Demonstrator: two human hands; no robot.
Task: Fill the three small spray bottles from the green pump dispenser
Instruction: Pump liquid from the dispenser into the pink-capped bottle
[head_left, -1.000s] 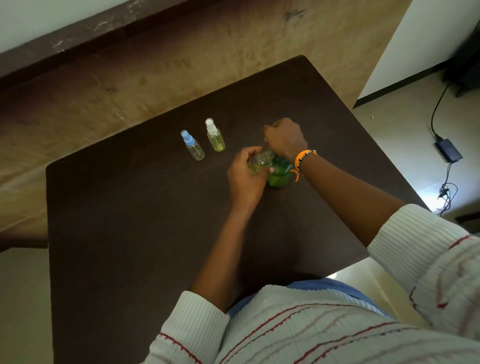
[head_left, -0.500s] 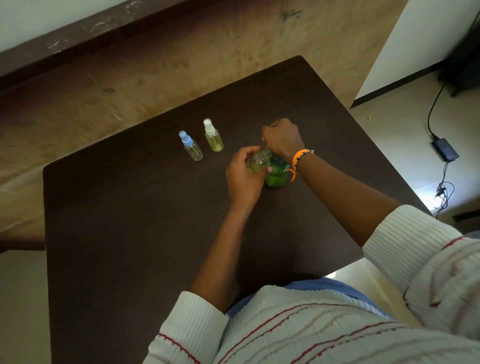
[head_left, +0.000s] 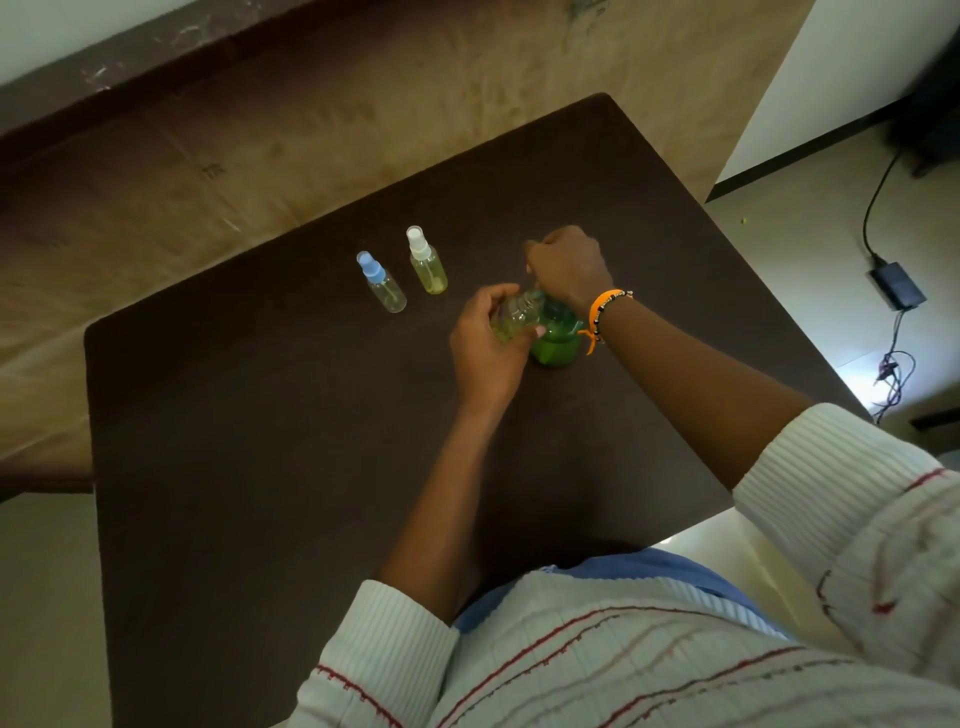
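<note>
The green pump dispenser (head_left: 557, 344) stands mid-table. My right hand (head_left: 569, 265), with an orange bracelet at the wrist, sits curled on top of it and hides the pump head. My left hand (head_left: 485, 353) grips an uncapped clear spray bottle (head_left: 514, 317), tilted with its neck against the dispenser's top, holding a little yellowish liquid. Two capped spray bottles stand to the left: one with a blue cap (head_left: 381, 282), one with a white cap (head_left: 427, 260) and yellowish liquid inside.
The dark brown table (head_left: 249, 467) has its right edge close to my right forearm and its far corner behind the dispenser. A power adapter and cables (head_left: 897, 285) lie on the floor at the right. A worn brown wall runs behind the table.
Both hands stay on the dispenser and the open bottle; only a slight shift of the view.
</note>
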